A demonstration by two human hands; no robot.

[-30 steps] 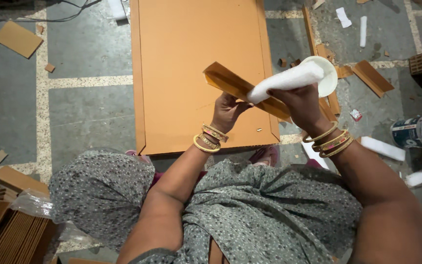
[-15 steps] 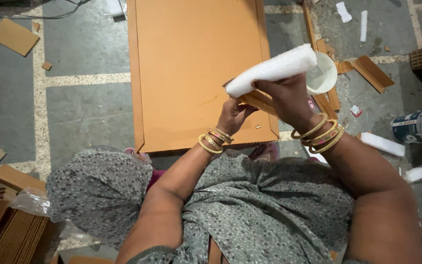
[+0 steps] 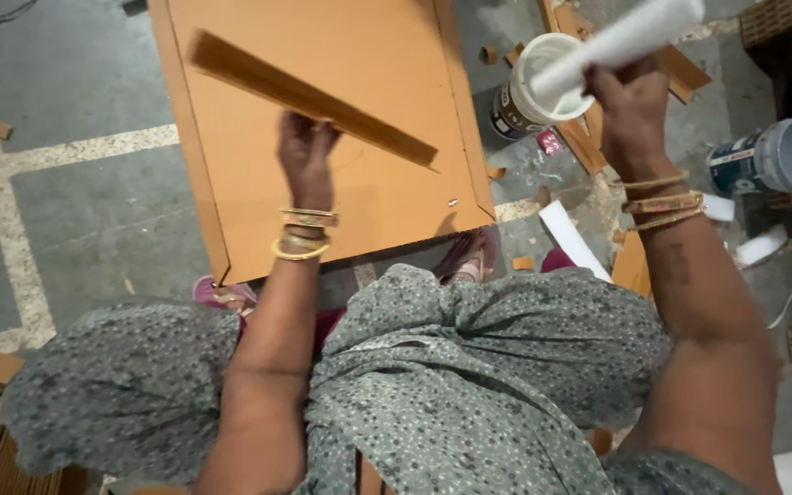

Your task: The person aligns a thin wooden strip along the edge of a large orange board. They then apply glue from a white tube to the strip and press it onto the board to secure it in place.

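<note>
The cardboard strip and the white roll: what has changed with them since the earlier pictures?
The hands came apart. The left hand carried the cardboard strip left, over the large cardboard sheet; the right hand moved the white roll right, above the white tub. Both grips and the sheet stayed.

light: even, soft daylight | shadows: faint | blur: slight motion, both hands | edges: mild wide-angle warp
</note>
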